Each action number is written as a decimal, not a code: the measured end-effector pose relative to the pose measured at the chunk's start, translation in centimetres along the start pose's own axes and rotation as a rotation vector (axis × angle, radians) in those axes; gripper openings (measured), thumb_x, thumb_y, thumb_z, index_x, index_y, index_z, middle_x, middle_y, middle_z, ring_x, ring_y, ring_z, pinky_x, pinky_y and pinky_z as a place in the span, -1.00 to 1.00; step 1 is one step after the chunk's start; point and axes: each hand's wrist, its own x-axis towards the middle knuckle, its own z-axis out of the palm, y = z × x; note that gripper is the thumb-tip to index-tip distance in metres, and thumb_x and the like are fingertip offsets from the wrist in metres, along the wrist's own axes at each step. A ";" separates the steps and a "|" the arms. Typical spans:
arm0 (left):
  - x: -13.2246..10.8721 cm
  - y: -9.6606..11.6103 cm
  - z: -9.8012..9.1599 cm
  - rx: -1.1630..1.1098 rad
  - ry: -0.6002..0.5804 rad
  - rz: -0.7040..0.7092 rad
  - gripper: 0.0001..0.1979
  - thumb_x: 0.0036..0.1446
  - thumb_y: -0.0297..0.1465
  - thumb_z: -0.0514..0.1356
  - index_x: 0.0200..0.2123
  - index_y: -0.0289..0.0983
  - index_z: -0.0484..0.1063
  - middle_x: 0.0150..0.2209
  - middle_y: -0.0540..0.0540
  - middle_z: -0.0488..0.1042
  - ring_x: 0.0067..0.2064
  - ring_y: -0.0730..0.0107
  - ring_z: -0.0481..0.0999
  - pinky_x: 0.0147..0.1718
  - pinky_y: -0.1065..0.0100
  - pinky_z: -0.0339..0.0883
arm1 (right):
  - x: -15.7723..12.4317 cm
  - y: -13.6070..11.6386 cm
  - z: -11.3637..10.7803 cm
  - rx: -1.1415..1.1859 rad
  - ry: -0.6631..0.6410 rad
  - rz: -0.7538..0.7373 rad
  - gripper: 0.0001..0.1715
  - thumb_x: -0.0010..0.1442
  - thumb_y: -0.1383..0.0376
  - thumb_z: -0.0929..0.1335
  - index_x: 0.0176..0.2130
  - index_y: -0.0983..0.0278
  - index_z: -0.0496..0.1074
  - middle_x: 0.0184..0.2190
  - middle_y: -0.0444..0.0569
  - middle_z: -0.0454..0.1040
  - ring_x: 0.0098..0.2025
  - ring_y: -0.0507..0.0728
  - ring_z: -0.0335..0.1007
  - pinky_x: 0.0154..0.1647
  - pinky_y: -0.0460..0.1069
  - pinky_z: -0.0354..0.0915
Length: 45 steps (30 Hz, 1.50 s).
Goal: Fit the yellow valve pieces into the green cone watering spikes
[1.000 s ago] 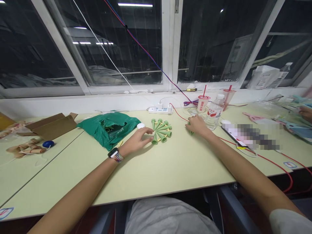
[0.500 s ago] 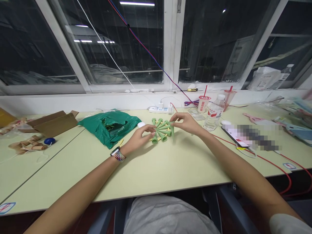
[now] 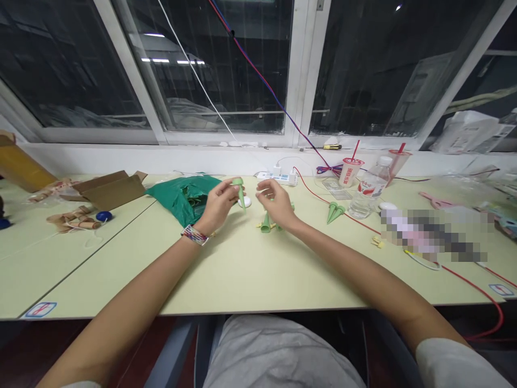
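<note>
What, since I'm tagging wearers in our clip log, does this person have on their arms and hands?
Both hands are bare: no gloves on the left hand or the right hand. The left wrist carries a multicoloured wristband. Both forearms are uncovered; a short pale sleeve shows at the right upper arm.

Pinches a green cone spike (image 3: pixel 239 193), tip down, in the left hand (image 3: pixel 218 206), just right of the green plastic bag (image 3: pixel 181 195) on the pale table (image 3: pixel 250 269). Holds the right hand (image 3: pixel 278 207) a little further right of the bag, fingers curled, above more green cones (image 3: pixel 266 224) lying on the table; cannot tell whether anything sits between those fingertips. Shows two loose cones (image 3: pixel 335 211) well right of the bag, a water bottle (image 3: pixel 369 188) beyond them, and a cardboard box (image 3: pixel 108 188) just left of the bag.
</note>
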 end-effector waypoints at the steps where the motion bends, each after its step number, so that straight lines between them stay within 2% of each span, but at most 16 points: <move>1: 0.5 0.2 -0.6 -0.058 0.057 0.008 -0.64 0.02 -0.29 0.50 -0.12 -0.25 0.58 -0.20 -0.11 0.62 -0.18 0.28 0.63 -0.08 0.23 0.52 | -0.3 0.3 0.8 -0.053 -0.084 0.000 -0.85 0.27 0.34 0.37 -0.12 0.23 0.44 -0.12 -0.04 0.57 -0.15 0.10 0.52 -0.11 0.00 0.39; 3: 1.3 0.6 -1.8 -0.146 0.135 0.031 -0.69 -0.01 -0.33 0.52 -0.22 -0.26 0.56 -0.23 -0.08 0.60 -0.22 0.37 0.61 -0.11 0.30 0.52 | -1.2 0.6 2.5 -0.196 -0.341 -0.052 -0.86 0.27 0.42 0.36 -0.16 0.24 0.47 -0.17 -0.05 0.58 -0.11 0.13 0.51 -0.05 0.01 0.37; 5: 1.9 0.7 -2.9 -0.205 0.181 0.042 -0.72 0.00 -0.34 0.51 -0.27 -0.26 0.54 -0.24 -0.07 0.58 -0.24 0.42 0.58 -0.14 0.35 0.52 | -2.1 0.6 4.4 -0.356 -0.555 -0.173 -0.81 0.28 0.46 0.37 -0.12 0.27 0.52 -0.12 0.01 0.58 -0.02 0.18 0.47 0.06 0.06 0.33; 8: 2.5 0.5 -4.2 -0.254 0.235 0.022 -0.76 0.03 -0.34 0.50 -0.28 -0.24 0.54 -0.25 -0.06 0.58 -0.26 0.43 0.56 -0.16 0.38 0.53 | -3.2 0.3 7.3 -0.538 -0.669 -0.357 -0.73 0.36 0.43 0.34 0.01 0.29 0.54 -0.05 0.08 0.54 0.01 0.22 0.39 0.16 0.11 0.26; 12: 2.8 -0.3 -5.1 -0.268 0.264 -0.011 -0.76 0.03 -0.35 0.49 -0.29 -0.23 0.53 -0.28 -0.05 0.57 -0.28 0.44 0.57 -0.18 0.39 0.54 | -3.8 0.0 9.7 -0.636 -0.683 -0.433 -0.75 0.44 0.35 0.30 -0.07 0.30 0.58 -0.10 0.09 0.51 -0.04 0.24 0.34 0.12 0.09 0.26; 16: 2.8 -0.6 -4.9 -0.276 0.228 -0.036 -0.76 0.00 -0.37 0.50 -0.29 -0.23 0.53 -0.26 -0.07 0.58 -0.25 0.40 0.58 -0.19 0.39 0.55 | -3.9 0.0 9.2 -0.658 -0.686 -0.418 -0.76 0.42 0.37 0.29 -0.20 0.29 0.56 -0.14 0.08 0.51 -0.06 0.24 0.32 0.05 0.08 0.27; 19: 3.0 -0.3 -4.1 -0.257 0.169 -0.047 -0.76 0.01 -0.37 0.50 -0.28 -0.25 0.54 -0.24 -0.08 0.58 -0.24 0.41 0.58 -0.17 0.40 0.54 | -3.7 -0.2 8.1 -0.656 -0.684 -0.397 -0.78 0.41 0.40 0.30 -0.16 0.28 0.55 -0.15 0.05 0.50 -0.07 0.21 0.35 0.03 0.06 0.29; 21: 3.5 0.0 -3.4 -0.246 0.133 -0.052 -0.75 0.01 -0.38 0.50 -0.27 -0.26 0.55 -0.24 -0.08 0.58 -0.25 0.42 0.57 -0.17 0.40 0.53 | -3.5 -0.3 7.7 -0.678 -0.668 -0.376 -0.78 0.44 0.35 0.30 -0.10 0.27 0.56 -0.15 0.05 0.49 -0.05 0.21 0.36 0.03 0.06 0.30; 24: 4.7 0.4 -2.3 -0.242 0.105 -0.055 -0.72 -0.02 -0.39 0.51 -0.25 -0.27 0.56 -0.25 -0.08 0.58 -0.25 0.41 0.57 -0.18 0.40 0.51 | -3.3 -0.5 8.1 -0.728 -0.673 -0.327 -0.73 0.46 0.19 0.33 -0.10 0.27 0.59 -0.15 0.09 0.49 -0.03 0.26 0.37 0.01 0.10 0.33; 26: 5.6 0.8 -1.5 -0.233 0.084 -0.050 -0.70 -0.04 -0.39 0.52 -0.24 -0.27 0.56 -0.26 -0.07 0.57 -0.26 0.43 0.57 -0.19 0.40 0.50 | -3.4 -0.5 8.8 -0.754 -0.691 -0.278 -0.70 0.46 0.16 0.33 -0.15 0.28 0.59 -0.15 0.11 0.49 -0.03 0.28 0.38 -0.01 0.11 0.35; 31: 7.9 2.7 0.4 -0.212 -0.010 0.012 -0.61 -0.12 -0.34 0.57 -0.22 -0.25 0.56 -0.27 -0.04 0.57 -0.27 0.43 0.58 -0.17 0.40 0.51 | -3.1 -0.4 9.4 -0.616 -0.671 -0.177 -0.85 0.36 0.35 0.33 -0.24 0.27 0.52 -0.16 0.05 0.52 -0.06 0.22 0.43 -0.14 0.02 0.34; 34: 9.0 4.4 1.5 -0.206 -0.086 0.079 -0.60 -0.14 -0.32 0.58 -0.23 -0.21 0.55 -0.27 -0.04 0.59 -0.25 0.39 0.60 -0.14 0.37 0.53 | -1.9 -0.8 7.8 -0.357 -0.728 -0.162 -0.93 0.29 0.38 0.39 -0.29 0.27 0.46 -0.21 -0.04 0.56 -0.15 0.13 0.49 -0.21 -0.05 0.32; 38: 9.4 7.3 3.1 -0.128 -0.200 0.200 -0.60 -0.10 -0.34 0.56 -0.18 -0.17 0.55 -0.26 -0.04 0.62 -0.22 0.33 0.64 -0.11 0.30 0.57 | 0.8 -3.6 2.4 -0.027 -0.791 -0.055 -0.95 0.28 0.33 0.42 -0.23 0.28 0.48 -0.36 -0.13 0.56 -0.39 0.04 0.54 -0.33 -0.09 0.39; 40: 9.0 8.9 3.8 -0.041 -0.270 0.237 -0.59 -0.08 -0.37 0.55 -0.14 -0.18 0.56 -0.25 -0.07 0.64 -0.21 0.29 0.67 -0.11 0.26 0.59 | 2.3 -6.0 -1.3 0.061 -0.721 -0.052 -0.83 0.27 0.23 0.46 -0.20 0.30 0.52 -0.34 -0.09 0.58 -0.42 0.05 0.56 -0.39 -0.08 0.43; 42: 8.2 10.5 4.7 0.042 -0.341 0.258 -0.58 -0.08 -0.40 0.56 -0.13 -0.20 0.56 -0.25 -0.10 0.64 -0.18 0.20 0.69 -0.12 0.22 0.62 | 3.4 -8.6 -4.9 0.073 -0.593 -0.144 -0.71 0.23 0.14 0.51 -0.18 0.31 0.56 -0.31 -0.05 0.60 -0.42 0.06 0.56 -0.41 -0.07 0.47; 45: 6.8 12.4 6.1 0.119 -0.415 0.297 -0.58 -0.08 -0.40 0.57 -0.13 -0.20 0.57 -0.29 -0.08 0.64 -0.13 0.08 0.71 -0.13 0.15 0.65 | 3.9 -12.1 -9.4 -0.051 -0.346 -0.325 -0.69 0.22 0.11 0.53 -0.21 0.31 0.58 -0.30 -0.04 0.61 -0.41 0.06 0.54 -0.42 -0.06 0.46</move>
